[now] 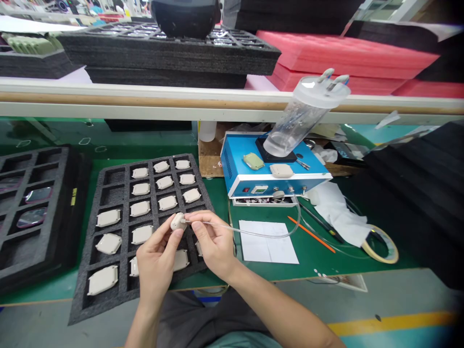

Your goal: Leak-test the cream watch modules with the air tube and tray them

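Observation:
My left hand pinches a small beige plastic housing, held edge-on above a black foam tray. Closed around the tip end of a thin clear tube is my right hand. The tip meets the housing's side; whether it enters a hole is too small to tell. From there the tube curves right to the front of a blue machine. Several similar beige housings lie in the tray's pockets, and my hands hide part of the lower right pockets.
A clear cylinder stands on the machine, beside a green housing and a beige one. White paper, an orange stick, and a tape roll lie rightward. Another foam tray stack is at left; a shelf edge crosses behind.

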{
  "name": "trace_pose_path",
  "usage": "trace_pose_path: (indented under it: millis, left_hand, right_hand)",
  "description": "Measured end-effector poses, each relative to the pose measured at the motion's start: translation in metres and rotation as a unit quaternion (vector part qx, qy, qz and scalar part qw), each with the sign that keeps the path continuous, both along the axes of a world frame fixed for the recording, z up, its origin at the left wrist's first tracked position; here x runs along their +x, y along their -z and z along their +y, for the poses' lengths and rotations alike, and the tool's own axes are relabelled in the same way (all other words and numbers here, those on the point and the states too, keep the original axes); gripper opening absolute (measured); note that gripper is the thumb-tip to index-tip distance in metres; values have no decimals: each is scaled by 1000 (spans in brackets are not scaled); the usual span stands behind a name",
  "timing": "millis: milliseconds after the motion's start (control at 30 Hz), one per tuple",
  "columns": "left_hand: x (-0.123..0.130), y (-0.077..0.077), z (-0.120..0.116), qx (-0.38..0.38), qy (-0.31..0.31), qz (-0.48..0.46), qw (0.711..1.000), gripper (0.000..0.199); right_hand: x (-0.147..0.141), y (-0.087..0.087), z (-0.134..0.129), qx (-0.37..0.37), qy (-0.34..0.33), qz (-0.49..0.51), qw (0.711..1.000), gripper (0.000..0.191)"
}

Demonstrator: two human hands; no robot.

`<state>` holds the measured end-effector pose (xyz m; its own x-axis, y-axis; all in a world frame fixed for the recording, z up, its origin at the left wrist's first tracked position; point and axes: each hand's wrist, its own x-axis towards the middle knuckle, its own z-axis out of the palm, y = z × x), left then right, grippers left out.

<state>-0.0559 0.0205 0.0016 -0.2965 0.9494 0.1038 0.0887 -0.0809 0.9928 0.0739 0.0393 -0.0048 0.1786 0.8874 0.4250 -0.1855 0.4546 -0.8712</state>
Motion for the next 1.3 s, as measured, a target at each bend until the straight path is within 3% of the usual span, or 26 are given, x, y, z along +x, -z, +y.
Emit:
trace_pose_path:
  millis: [1300]
  left_hand:
    - [0, 1, 0, 17, -3, -1, 1000, 39]
  right_hand:
    - [0, 4, 0, 3, -19, 21, 1000, 13]
